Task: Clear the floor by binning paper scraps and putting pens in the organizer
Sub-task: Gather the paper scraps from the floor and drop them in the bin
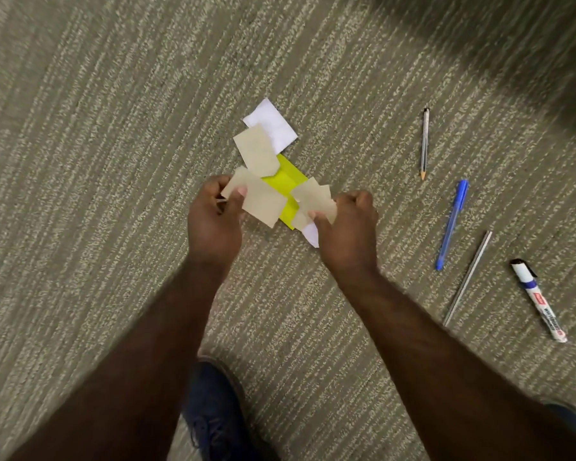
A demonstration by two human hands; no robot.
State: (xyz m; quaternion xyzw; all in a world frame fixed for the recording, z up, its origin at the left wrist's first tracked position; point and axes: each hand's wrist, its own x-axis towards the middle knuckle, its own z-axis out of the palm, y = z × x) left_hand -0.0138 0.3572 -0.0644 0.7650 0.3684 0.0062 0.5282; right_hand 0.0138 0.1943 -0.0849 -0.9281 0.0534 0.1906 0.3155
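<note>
My left hand (213, 224) pinches a tan paper scrap (260, 201) just above the carpet. My right hand (348, 231) grips a bunch of tan scraps (313, 197) with a white corner (311, 236) showing under it. Between the hands lies a yellow paper (288, 181). Another tan scrap (256, 149) and a white paper (273, 123) lie behind it. To the right on the floor rest a clear pen (424, 143), a blue pen (453, 224), a thin grey stick pen (468, 277) and a whiteboard marker (539, 301).
Grey striped carpet (97, 161) covers the whole floor. My dark blue shoe (213, 414) stands below the hands, and a second shoe (569, 417) shows at the lower right edge. A dark blurred shape (546, 44) fills the top right corner.
</note>
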